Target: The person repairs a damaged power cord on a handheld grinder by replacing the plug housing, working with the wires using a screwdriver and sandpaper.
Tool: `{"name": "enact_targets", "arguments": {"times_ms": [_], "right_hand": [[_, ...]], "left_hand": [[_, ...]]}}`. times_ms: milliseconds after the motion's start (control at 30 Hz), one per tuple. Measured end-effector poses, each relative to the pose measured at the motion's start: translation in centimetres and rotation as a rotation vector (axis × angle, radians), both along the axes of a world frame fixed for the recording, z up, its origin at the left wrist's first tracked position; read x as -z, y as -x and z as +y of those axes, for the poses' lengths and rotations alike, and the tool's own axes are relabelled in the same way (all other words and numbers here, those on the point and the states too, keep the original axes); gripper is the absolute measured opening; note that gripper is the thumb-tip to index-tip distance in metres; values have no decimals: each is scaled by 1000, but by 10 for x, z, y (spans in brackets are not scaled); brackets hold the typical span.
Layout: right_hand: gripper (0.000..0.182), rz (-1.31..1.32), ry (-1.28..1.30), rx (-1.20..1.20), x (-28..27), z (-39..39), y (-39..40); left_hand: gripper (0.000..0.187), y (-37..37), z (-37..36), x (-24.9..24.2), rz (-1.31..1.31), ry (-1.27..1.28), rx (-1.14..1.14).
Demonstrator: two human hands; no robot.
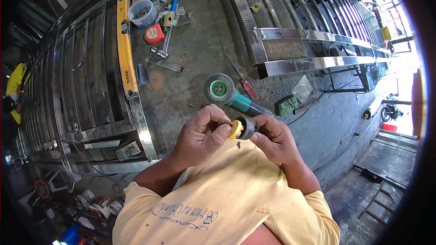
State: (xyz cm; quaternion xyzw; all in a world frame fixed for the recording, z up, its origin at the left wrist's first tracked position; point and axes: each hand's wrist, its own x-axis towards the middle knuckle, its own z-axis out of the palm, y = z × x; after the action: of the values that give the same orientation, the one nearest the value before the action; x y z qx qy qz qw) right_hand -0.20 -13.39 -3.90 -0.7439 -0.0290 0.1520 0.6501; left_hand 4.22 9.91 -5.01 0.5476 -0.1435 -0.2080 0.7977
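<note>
Between thumb and fingers, my left hand pinches a round yellow piece with a toothed edge. My right hand grips a black cup-shaped part, its open end facing the yellow piece. The two parts sit right against each other in front of my chest. Just beyond my hands, a green angle grinder lies on the worktop with its round abrasive disc facing up. A screwdriver with a red handle lies beside it.
A yellow spirit level rests along the left metal frame. Near it are a red tape measure, a hammer and a plastic tub of small parts. Another barred metal frame stands at the right.
</note>
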Motion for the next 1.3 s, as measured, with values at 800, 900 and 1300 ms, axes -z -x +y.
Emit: {"name": "enact_targets", "arguments": {"times_ms": [800, 900, 1300], "right_hand": [[28, -124, -184, -31, 11, -6, 4], [29, -275, -35, -97, 3, -8, -3], [31, -361, 79, -86, 2, -5, -4]], "left_hand": [[20, 2, -8, 3, -511, -126, -89], [20, 1, -10, 2, -560, -134, -85], [24, 3, -20, 12, -434, -27, -108]]}}
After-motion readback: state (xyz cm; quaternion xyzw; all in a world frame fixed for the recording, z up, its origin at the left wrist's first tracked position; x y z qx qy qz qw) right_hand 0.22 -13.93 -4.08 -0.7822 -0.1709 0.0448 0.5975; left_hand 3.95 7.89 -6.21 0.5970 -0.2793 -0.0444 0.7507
